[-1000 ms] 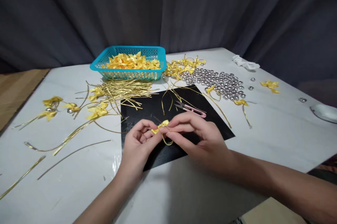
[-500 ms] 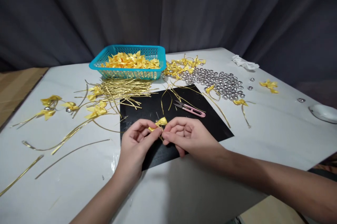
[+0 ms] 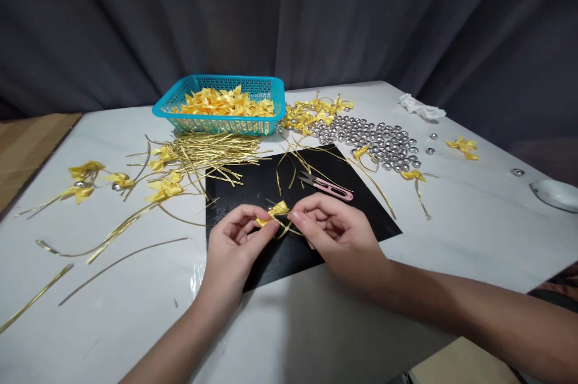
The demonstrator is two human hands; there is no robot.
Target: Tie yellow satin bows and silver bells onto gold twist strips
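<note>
Over the black mat (image 3: 280, 269), my left hand (image 3: 239, 239) pinches a yellow ribbon bow (image 3: 278, 208) between thumb and forefinger. A gold cord (image 3: 284, 230) loops below the bow. My right hand (image 3: 336, 224) is closed at the bow's right side, thumb and forefinger pinching an end of the gold cord. Part of the bow is hidden behind my left fingers. Just beyond my right hand lie pink thread snips (image 3: 332, 188) on the mat, blades pointing left.
A turquoise basket (image 3: 219, 125) of yellow bows stands at the back. In front of it lies a pile of gold cords (image 3: 217, 152). Silver heart-shaped beads (image 3: 383, 140) spread to the right. Finished-looking corded bows (image 3: 167, 186) lie at left. A white dish (image 3: 555, 192) sits far right.
My right hand has moved slightly right and up, away from my left fingers, drawing the cord out. The cord loop under the bow shows more now. My left hand stays nearly still.
</note>
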